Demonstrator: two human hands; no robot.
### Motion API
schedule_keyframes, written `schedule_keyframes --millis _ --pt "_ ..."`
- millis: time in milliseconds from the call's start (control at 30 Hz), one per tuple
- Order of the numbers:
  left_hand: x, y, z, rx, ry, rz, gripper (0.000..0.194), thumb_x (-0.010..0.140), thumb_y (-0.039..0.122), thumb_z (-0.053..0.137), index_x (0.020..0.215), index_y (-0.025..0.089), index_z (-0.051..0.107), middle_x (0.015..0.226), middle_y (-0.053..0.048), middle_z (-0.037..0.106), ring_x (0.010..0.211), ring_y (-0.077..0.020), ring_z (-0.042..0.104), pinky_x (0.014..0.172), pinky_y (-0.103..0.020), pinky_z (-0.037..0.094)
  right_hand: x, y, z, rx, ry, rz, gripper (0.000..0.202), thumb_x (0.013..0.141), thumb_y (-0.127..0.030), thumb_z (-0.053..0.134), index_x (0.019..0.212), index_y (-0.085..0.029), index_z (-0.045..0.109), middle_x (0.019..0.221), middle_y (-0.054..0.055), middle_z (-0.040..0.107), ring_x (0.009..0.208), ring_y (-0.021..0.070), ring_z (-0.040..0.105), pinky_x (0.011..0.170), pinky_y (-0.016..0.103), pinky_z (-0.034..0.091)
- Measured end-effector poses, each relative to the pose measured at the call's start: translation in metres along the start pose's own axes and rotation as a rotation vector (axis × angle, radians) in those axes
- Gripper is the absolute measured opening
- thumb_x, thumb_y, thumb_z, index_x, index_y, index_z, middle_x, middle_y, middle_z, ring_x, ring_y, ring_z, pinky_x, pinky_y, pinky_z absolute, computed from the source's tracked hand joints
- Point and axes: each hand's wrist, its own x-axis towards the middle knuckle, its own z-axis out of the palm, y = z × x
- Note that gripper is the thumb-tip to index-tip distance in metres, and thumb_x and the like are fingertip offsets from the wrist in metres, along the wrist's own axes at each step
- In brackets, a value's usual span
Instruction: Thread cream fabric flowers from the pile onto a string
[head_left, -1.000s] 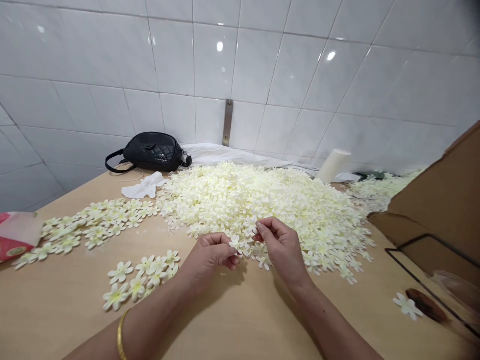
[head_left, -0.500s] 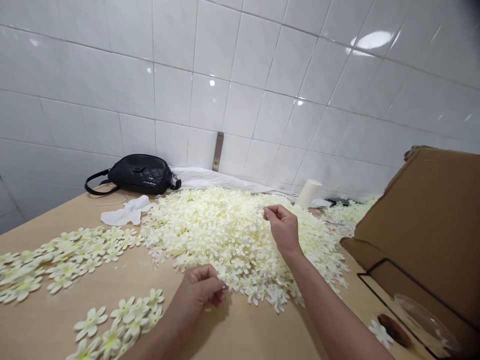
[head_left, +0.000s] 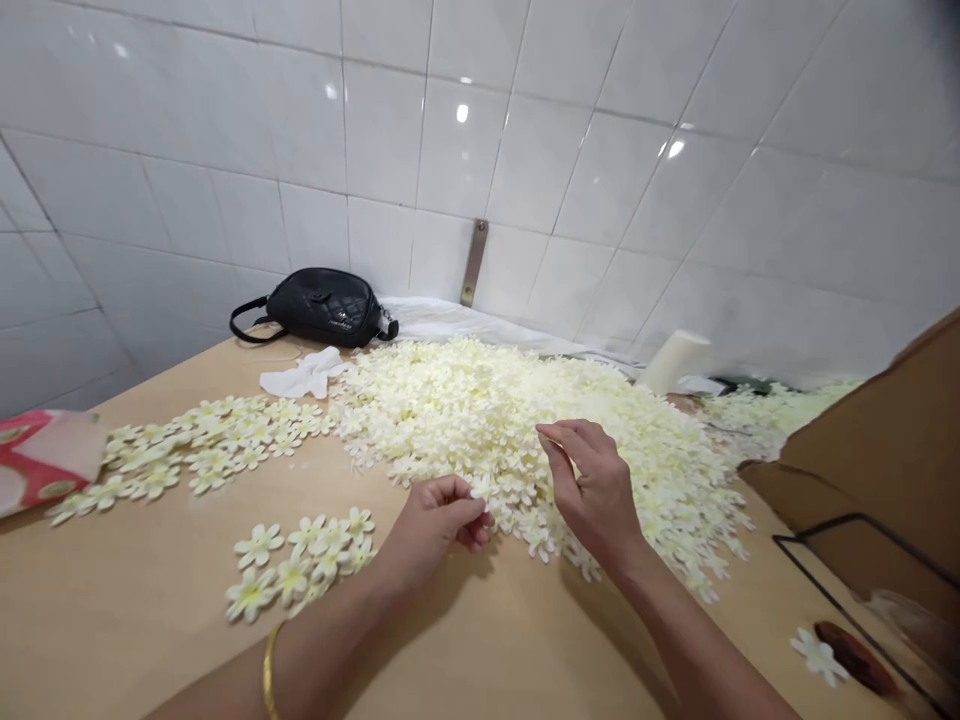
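A large heap of pale yellow-white artificial flowers point(head_left: 465, 400) covers the middle of the wooden table point(head_left: 465, 660). At its near edge, my left hand point(head_left: 446, 515) is closed in a pinch, with a white flower point(head_left: 480, 491) at its thumb and fingertips. My right hand point(head_left: 596, 490) hovers over the heap's right part, thumb and index tips drawn together. Whatever is between those tips, if anything, is too small to make out. Left of my left forearm lies a small cluster of loose flowers point(head_left: 292, 575).
A spread of larger flowers point(head_left: 217, 440) lies at left, beside a red and white packet point(head_left: 52, 455). Farther back are a black bag point(head_left: 322, 305), white tissue point(head_left: 304, 373) and a cream cone point(head_left: 675, 362). A cardboard box point(head_left: 877, 450) and black wire frame point(head_left: 817, 580) stand at right.
The view has swung left and down, bringing the red and white packet into sight. My right hand has come lower and nearer my left; the flower at its fingertips no longer shows.
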Motion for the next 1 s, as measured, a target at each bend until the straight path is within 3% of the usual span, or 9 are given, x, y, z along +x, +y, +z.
schedule_keyframes --millis 133,233,433,767,1000 --pt "-0.003 0.000 0.000 -0.012 -0.037 -0.007 0.015 0.064 0.023 0.064 0.058 0.013 0.055 0.055 -0.003 0.058 0.048 -0.0092 0.051 0.050 -0.022 0.040 -0.028 -0.027 0.000 0.223 -0.234 -0.026 0.021 0.082 -0.019 0.044 0.093 -0.019 0.061 0.087 0.008 0.060 0.082 0.0176 0.055 0.072 0.030 0.044" --pt "-0.003 0.000 -0.002 -0.010 -0.072 0.006 0.013 0.066 0.022 0.063 0.060 0.013 0.056 0.054 -0.002 0.058 0.049 -0.0091 0.051 0.052 -0.022 0.040 -0.038 -0.034 0.005 0.280 -0.316 0.003 0.022 0.083 -0.018 0.043 0.095 -0.019 0.061 0.088 0.007 0.061 0.082 0.0170 0.055 0.071 0.029 0.044" --pt "-0.003 0.002 -0.002 0.067 -0.150 0.010 0.013 0.069 0.024 0.061 0.063 0.013 0.058 0.054 -0.002 0.058 0.049 -0.0092 0.051 0.052 -0.022 0.038 -0.040 -0.028 0.007 0.377 -0.381 0.084 0.021 0.084 -0.017 0.042 0.089 -0.019 0.062 0.081 0.004 0.061 0.074 0.0146 0.055 0.069 0.026 0.043" --pt "-0.002 -0.001 -0.003 0.063 -0.105 -0.010 0.019 0.075 0.028 0.055 0.064 0.013 0.055 0.058 -0.003 0.057 0.047 -0.0084 0.050 0.050 -0.023 0.040 -0.037 -0.030 0.001 0.483 -0.425 0.130 0.019 0.083 -0.018 0.043 0.085 -0.019 0.062 0.082 0.004 0.060 0.076 0.0146 0.055 0.070 0.026 0.043" --pt "-0.003 0.003 0.002 0.172 -0.139 0.014 0.020 0.072 0.030 0.059 0.067 0.010 0.060 0.057 -0.004 0.059 0.050 -0.0106 0.054 0.053 -0.024 0.043 -0.039 -0.024 0.002 0.496 -0.353 0.232 0.020 0.082 -0.022 0.046 0.081 -0.019 0.065 0.076 0.004 0.063 0.071 0.0147 0.057 0.066 0.026 0.044"
